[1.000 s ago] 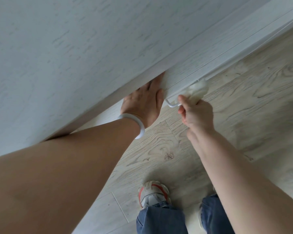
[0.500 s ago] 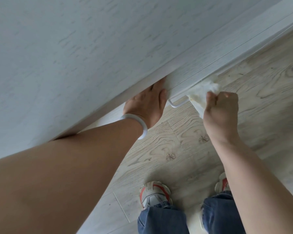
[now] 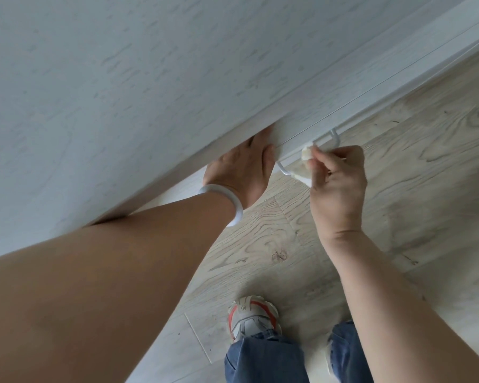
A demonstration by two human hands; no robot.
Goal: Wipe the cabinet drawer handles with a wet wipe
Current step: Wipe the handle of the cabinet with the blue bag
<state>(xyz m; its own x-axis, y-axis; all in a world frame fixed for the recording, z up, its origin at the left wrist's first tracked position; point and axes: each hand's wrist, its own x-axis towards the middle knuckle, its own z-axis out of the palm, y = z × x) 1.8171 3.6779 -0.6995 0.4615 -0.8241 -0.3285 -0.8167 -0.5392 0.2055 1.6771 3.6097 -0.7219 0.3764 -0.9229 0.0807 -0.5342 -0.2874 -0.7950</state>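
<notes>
White cabinet (image 3: 122, 92) — fingers (image 3: 320, 158) pinching wipe (image 3: 302, 172) round handle (image 3: 284, 170)

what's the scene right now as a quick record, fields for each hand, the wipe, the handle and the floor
left hand: flat on the drawer front, fingers straight
right hand: pinching the wet wipe
wet wipe: bunched over the middle of the handle
handle: white bar, both ends showing either side of the wipe
floor: pale wood planks
</notes>
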